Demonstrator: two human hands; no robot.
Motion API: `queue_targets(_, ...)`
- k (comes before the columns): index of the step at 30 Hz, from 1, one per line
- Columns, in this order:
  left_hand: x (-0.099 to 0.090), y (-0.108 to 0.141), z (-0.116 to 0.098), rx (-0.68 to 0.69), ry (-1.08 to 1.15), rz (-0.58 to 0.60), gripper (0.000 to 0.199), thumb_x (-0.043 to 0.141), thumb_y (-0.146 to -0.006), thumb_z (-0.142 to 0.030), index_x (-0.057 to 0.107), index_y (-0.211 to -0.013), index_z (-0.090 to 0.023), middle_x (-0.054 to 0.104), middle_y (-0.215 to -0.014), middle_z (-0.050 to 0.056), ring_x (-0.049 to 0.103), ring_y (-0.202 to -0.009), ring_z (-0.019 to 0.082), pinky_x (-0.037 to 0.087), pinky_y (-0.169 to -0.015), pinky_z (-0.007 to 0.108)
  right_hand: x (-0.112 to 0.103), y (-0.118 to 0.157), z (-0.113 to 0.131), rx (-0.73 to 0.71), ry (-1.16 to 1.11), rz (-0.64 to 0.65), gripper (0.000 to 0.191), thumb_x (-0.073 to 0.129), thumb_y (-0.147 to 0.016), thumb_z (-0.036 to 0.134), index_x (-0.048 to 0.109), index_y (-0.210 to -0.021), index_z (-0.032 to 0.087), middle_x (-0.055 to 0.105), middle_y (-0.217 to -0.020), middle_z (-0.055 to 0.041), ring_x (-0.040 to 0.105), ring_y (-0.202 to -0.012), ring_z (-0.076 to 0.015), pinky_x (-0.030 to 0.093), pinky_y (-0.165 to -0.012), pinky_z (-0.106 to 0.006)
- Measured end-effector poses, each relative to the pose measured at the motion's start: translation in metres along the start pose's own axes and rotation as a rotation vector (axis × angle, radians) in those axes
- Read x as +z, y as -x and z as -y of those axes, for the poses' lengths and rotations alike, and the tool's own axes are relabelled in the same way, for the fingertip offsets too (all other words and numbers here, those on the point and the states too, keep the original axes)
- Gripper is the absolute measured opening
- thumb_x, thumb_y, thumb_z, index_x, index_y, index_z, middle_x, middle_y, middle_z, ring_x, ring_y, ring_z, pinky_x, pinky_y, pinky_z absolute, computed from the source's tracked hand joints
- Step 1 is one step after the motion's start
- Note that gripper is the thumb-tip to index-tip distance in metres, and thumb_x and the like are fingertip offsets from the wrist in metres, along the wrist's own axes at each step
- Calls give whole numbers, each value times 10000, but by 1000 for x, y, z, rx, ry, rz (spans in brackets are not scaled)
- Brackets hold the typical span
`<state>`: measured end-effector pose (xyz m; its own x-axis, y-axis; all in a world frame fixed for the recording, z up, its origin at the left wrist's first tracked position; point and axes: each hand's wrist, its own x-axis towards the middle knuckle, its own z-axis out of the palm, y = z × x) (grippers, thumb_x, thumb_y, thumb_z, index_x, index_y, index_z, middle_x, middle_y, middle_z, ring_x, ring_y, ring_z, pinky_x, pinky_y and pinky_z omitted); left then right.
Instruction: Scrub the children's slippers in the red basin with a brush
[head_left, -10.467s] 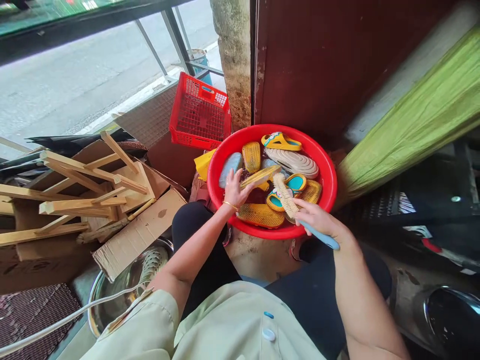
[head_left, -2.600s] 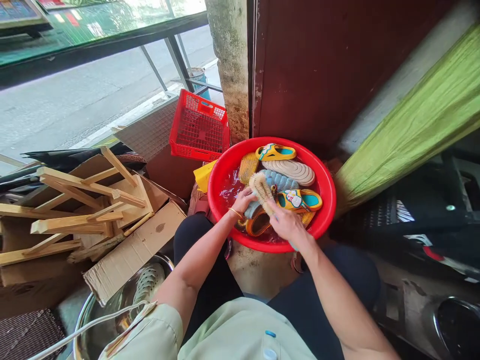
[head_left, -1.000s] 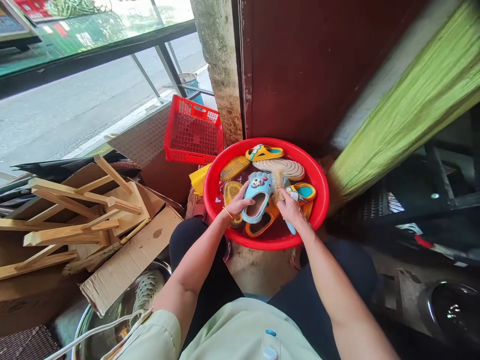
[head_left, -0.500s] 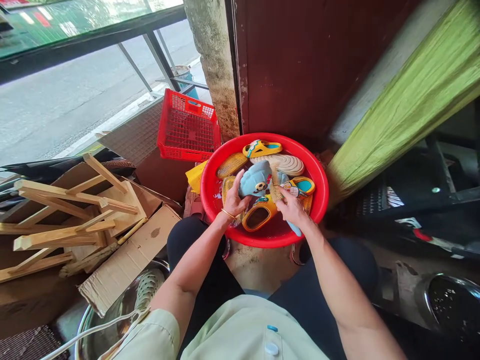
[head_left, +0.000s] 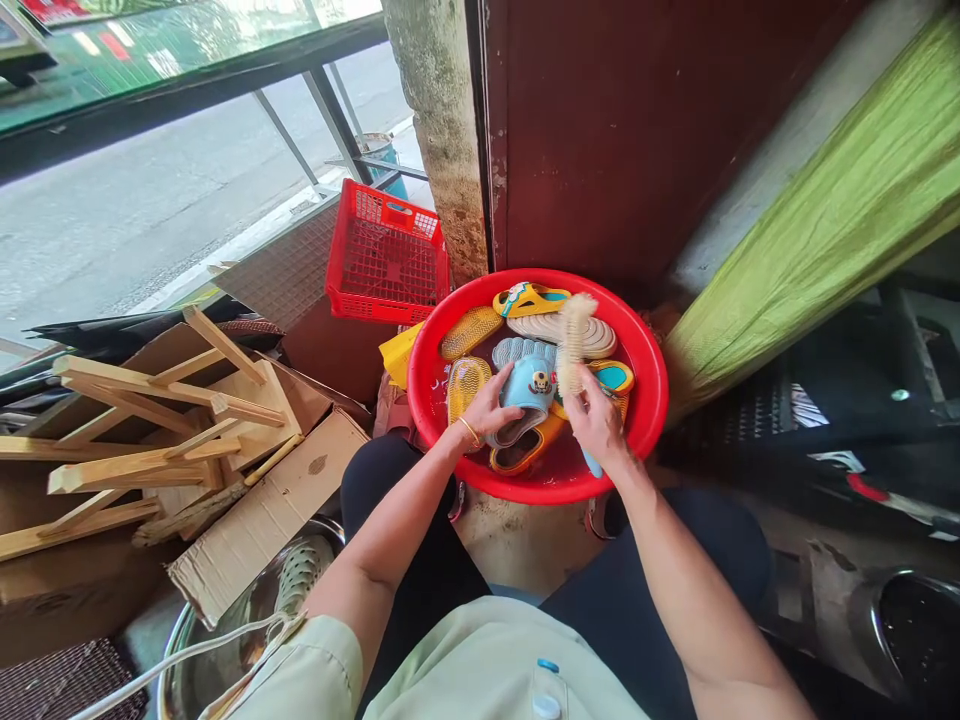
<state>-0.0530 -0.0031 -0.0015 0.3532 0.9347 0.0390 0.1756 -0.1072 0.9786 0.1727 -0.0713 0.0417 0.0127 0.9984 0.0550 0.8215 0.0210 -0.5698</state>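
Closest to my camera I see the pale green shirt [head_left: 487, 660] and the dark-clad knees [head_left: 375, 475], spread on either side of the near edge of a red tub [head_left: 652, 370]. To the left, a shiny metal basin [head_left: 171, 650] sits low, partly under a cardboard flap [head_left: 270, 515], with a white cord [head_left: 180, 653] running across it. Wooden legs and rails [head_left: 142, 470] are heaped just beyond.

Over the tub, my left hand [head_left: 489, 410] grips a light blue shoe [head_left: 531, 388] with a cartoon face, thumb toward its opening. My right hand [head_left: 596, 422] is closed around a brush [head_left: 574, 335], its pale bristle head pointing up and away, beside the shoe; I cannot tell whether the bristles touch it. The hands are apart from each other.

Around them in the tub lie a yellow textured sole [head_left: 469, 332], a pale ridged sole [head_left: 600, 336] and, at the far side, a yellow slipper [head_left: 529, 299].

Behind the tub, to the left, I see a red crate [head_left: 390, 265], then a worn pillar [head_left: 444, 130] beside a dark red panel [head_left: 637, 120]. Green cloth [head_left: 825, 230] slants down at right. Farthest out is the grey road [head_left: 187, 180].
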Motion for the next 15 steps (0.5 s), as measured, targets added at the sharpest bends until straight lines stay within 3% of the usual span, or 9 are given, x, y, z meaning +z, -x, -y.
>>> queue_targets(2,0,-6,11,-69,-114,58,971,904,-564,-331,553,-1459,-189,590,-1408,159,462,-1390,429,299,-1204,484,1,4,6,-8,67,70,651,443,-977,318,371,-1612,194,713,-1308,-148,700,-1134,-315,543,-964,-394)
queue_targets(4,4,-9,22,-141,-256,93,973,919,-530,-319,576,-1433,-195,630,-1295,164,525,-1323,433,339,-1170,474,5,8,10,14,152,230,648,471,-961,297,400,-1602,238,769,-1163,-138,737,-1026,-325,558,-901,-409)
queue_targets(6,11,-9,33,-197,-389,96,953,928,-497,-288,602,-1388,-202,638,-1242,171,546,-1294,449,347,-1152,486,11,10,11,28,235,353,655,487,-946,263,416,-1597,260,789,-1046,-138,754,-947,-330,560,-861,-429)
queue_targets(8,17,-7,41,-222,-452,72,901,943,-465,-273,637,-1310,-207,644,-1227,181,535,-1303,467,338,-1146,501,17,9,10,29,273,394,644,488,-940,240,445,-1582,248,787,-1015,-152,756,-940,-331,550,-870,-444)
queue_targets(11,14,-13,41,-232,-356,91,718,974,-423,-330,702,-1079,-224,690,-1137,147,567,-1267,446,379,-1111,460,18,6,7,37,261,403,620,483,-945,244,471,-1565,220,784,-1005,-168,753,-961,-331,540,-882,-445)
queue_targets(13,4,-26,32,-216,-229,106,523,959,-487,-386,711,-920,-230,715,-1014,111,615,-1194,397,425,-1067,409,12,4,5,38,244,413,622,489,-945,260,469,-1567,236,785,-1028,-160,749,-980,-333,537,-879,-437)
queue_targets(15,-7,-45,20,-164,-120,-25,365,898,-625,-377,719,-906,-227,716,-962,98,626,-1165,349,441,-1056,376,1,2,2,39,225,407,634,492,-946,279,449,-1579,272,784,-1070,-138,743,-1001,-331,536,-872,-423)
